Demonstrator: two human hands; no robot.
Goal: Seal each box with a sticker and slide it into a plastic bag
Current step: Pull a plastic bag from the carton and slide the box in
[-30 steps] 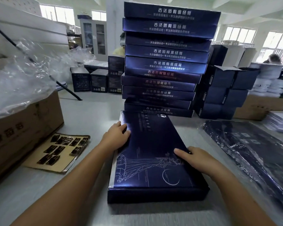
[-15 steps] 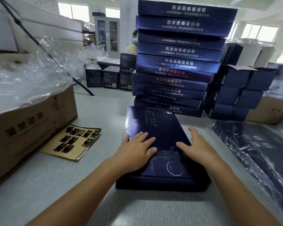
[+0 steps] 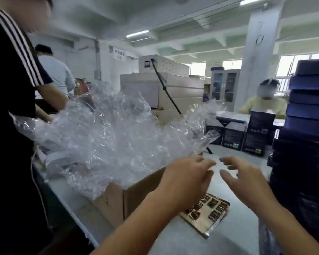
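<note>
our right grip [image 3: 245,179] is open, our left grip [image 3: 188,175] we cannot tell, and we risk dragging out several tangled plastic bags [image 3: 114,137].

A white pillar [image 3: 260,52], glass-fronted cabinet [image 3: 224,87] and bright windows [image 3: 291,65] stand under a beamed ceiling [image 3: 173,19] with tube lights [image 3: 137,33].

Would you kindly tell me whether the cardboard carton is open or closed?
Open: the carton has crumpled plastic bags billowing out over its top edge, with no flaps covering them.
</note>
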